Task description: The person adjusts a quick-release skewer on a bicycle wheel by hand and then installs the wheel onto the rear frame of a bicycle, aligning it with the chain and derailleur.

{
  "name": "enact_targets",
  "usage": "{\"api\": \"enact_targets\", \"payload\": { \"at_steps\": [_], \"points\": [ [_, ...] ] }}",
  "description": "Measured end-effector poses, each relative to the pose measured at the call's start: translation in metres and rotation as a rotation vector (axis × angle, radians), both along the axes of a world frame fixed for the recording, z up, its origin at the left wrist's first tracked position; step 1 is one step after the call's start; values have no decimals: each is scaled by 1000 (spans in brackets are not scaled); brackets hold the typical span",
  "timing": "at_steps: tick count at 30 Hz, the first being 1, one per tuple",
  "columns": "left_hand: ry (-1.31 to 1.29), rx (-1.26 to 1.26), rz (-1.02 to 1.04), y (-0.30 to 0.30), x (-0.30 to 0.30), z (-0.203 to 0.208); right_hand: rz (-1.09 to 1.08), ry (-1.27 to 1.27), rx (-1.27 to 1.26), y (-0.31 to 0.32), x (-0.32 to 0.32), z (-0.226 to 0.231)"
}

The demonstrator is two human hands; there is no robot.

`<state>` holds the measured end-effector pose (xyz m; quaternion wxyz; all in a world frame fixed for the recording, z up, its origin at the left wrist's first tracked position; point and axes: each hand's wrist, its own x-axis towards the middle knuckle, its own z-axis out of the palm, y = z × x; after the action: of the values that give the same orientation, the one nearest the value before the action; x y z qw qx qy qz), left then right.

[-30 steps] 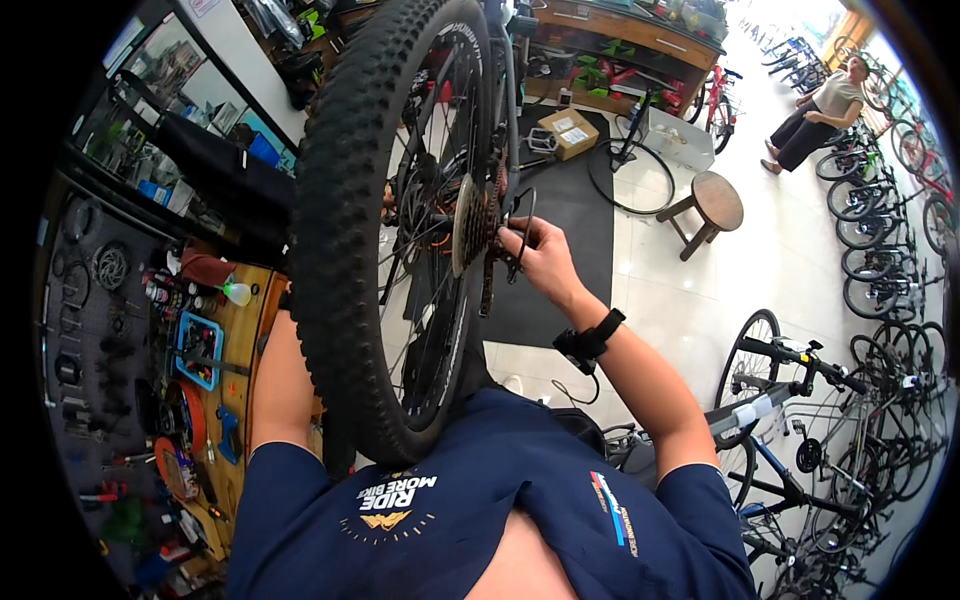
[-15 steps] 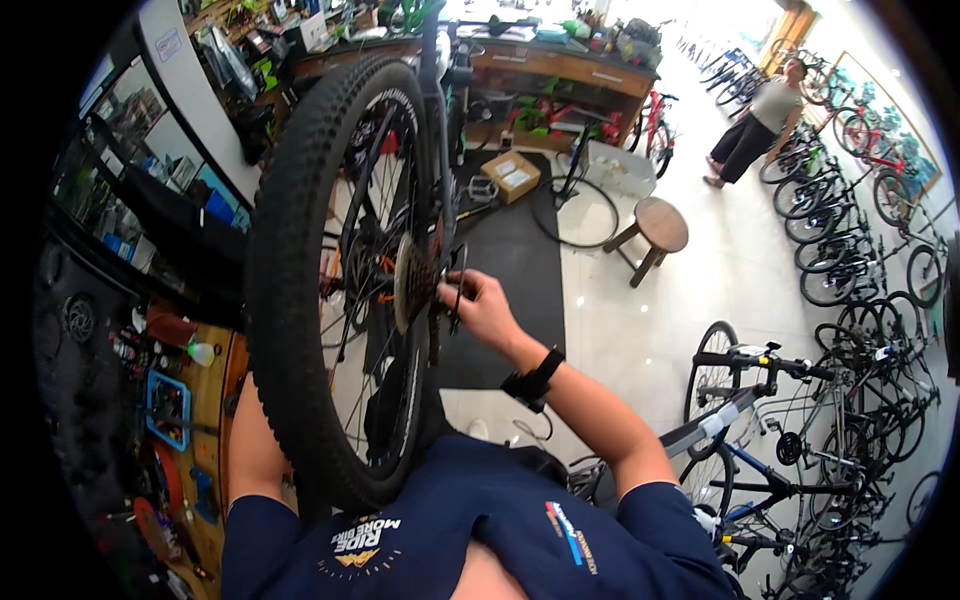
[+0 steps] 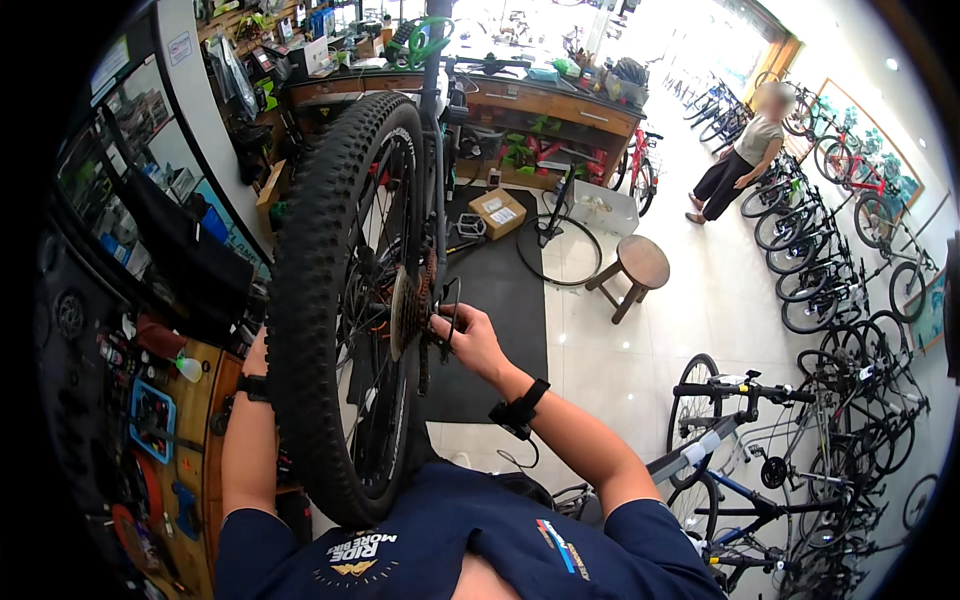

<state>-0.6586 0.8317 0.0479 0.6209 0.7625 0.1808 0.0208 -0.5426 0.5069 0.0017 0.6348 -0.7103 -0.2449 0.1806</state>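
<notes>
A bicycle wheel with a knobbly black tyre (image 3: pixel 318 330) stands upright before me, in the bike's frame. The sprocket cassette (image 3: pixel 404 312) and rusty-brown chain (image 3: pixel 427 275) are on its right side. My right hand (image 3: pixel 468 338) is at the hub end beside the cassette, by the rear derailleur (image 3: pixel 428 345). Its thumb and fingers are pinched together; what sits between them is too small to make out. On the tyre's other side my left forearm (image 3: pixel 250 440) reaches up, a black strap at its wrist. The tyre hides my left hand.
A black mat (image 3: pixel 500 370) lies beyond the wheel, with a cardboard box (image 3: pixel 497 213) and a pedal. Right of it are a wooden stool (image 3: pixel 642 262) and a floor pump. Bikes line the right side; a person (image 3: pixel 745 155) stands there. A wooden workbench (image 3: pixel 195 480) is at left.
My view has shifted, so the wheel and room sit lower in the picture. The strap on my left wrist has come into sight. My right hand stays at the hub.
</notes>
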Motion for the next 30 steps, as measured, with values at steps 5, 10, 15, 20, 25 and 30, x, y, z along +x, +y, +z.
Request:
{"api": "enact_targets", "payload": {
  "at_steps": [5,10,15,20,25,30],
  "points": [
    [8,31,-4,4,-7,2,-11,-4,-13,-3,-5,11],
    [8,64,-20,1,-7,4,-81,-51,137,4,-4,1],
    [11,114,-44,-2,-4,4,-70,-33,124,4,-6,6],
    [8,152,-77,-8,2,4,-85,-31,150,5,-4,-2],
    [2,183,-98,-11,6,0,-90,-14,123,3,-8,5],
    [-22,221,-121,-13,0,-7,-107,-67,125,5,-4,0]
  ]
}}
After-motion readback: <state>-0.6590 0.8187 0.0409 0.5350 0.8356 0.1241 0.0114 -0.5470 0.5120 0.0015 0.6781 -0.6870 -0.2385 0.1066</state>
